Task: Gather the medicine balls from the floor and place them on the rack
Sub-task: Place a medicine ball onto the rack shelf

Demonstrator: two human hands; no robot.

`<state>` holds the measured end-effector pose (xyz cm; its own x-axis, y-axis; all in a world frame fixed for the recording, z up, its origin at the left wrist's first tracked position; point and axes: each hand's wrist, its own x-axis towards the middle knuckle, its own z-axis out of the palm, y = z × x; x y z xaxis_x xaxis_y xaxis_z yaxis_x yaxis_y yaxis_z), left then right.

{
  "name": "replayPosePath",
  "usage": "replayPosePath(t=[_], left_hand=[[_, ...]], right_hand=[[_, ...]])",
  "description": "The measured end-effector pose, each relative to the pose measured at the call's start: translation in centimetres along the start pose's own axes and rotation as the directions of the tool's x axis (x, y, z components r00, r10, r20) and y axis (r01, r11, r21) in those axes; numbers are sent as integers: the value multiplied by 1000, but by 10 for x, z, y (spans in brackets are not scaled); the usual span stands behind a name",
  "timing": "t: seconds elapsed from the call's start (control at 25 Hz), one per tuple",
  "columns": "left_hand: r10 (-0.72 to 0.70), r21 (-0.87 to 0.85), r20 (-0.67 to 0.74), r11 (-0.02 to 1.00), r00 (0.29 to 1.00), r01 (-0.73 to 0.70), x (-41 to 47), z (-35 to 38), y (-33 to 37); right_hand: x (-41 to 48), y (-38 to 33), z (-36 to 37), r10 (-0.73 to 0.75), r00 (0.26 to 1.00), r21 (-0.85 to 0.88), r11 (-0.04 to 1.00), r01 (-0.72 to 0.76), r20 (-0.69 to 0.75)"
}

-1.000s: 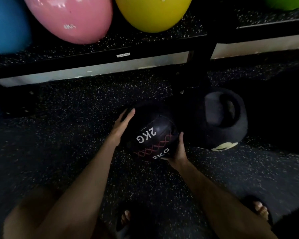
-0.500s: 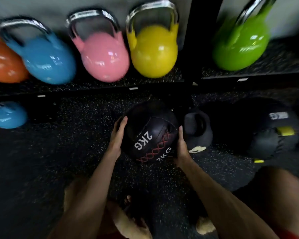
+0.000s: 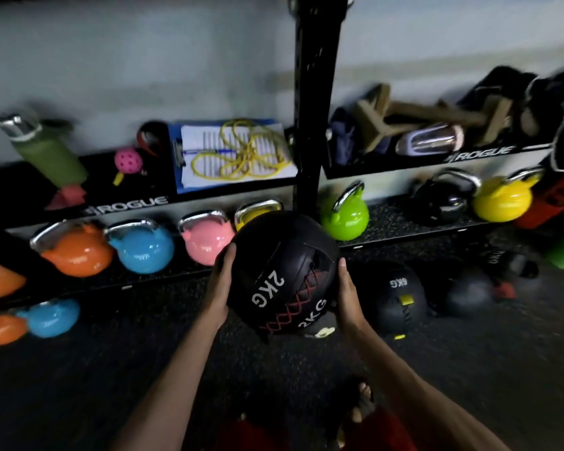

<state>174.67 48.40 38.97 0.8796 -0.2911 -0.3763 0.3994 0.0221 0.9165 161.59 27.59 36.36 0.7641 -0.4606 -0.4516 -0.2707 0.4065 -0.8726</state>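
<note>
Out in front of the rack [image 3: 313, 92], clear of the floor [image 3: 79, 369], the black 2KG medicine ball [image 3: 282, 275] was up between two hands! The left hand [image 3: 220, 284] cupped its left side and the right hand [image 3: 347, 294] cupped its right, fingers of both curved round the leather in a firm clasp. White "2KG" lettering and red cross-stitching faced the camera.

Behind it on the lower shelf sat an orange kettlebell [image 3: 79, 252], a blue kettlebell [image 3: 144, 249], a pink kettlebell [image 3: 205, 242] and a green kettlebell [image 3: 345, 219]. A yellow kettlebell [image 3: 253, 214] peeked over the ball's top edge.

Down on the floor, just right of the right hand, lay a 6KG medicine ball [image 3: 394, 297]. Another dark ball [image 3: 469, 294] lay beyond it, too blurred to read. Up on the ROGUE shelf, a yellow cord [image 3: 241, 157] lay coiled on a clipboard [image 3: 202, 174].
</note>
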Motion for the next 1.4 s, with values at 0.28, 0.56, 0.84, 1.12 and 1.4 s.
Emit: replayPosePath(t=[0.28,0.56,0.84,1.12,1.4], left_hand=[[67,-30,183,998,981,-62,13,75,116],[324,-94,313,946,893,-310,11,169,193],[396,-197,210,913,894,-358,7,281,279],[545,-285,-169,770,821,-570,-12,373,397],[804,-133,-237,529,545,-838,16,402,447]], right_hand=[[-40,-133,-7,-397,903,-91,918,387,-167],[-37,-231,-49,-598,771,-95,799,594,-219],[-27,-360,-121,-780,624,-86,625,776,-48],[-5,-498,-150,-919,382,-57,378,924,100],[48,-583,-119,-942,302,-107,289,951,145]])
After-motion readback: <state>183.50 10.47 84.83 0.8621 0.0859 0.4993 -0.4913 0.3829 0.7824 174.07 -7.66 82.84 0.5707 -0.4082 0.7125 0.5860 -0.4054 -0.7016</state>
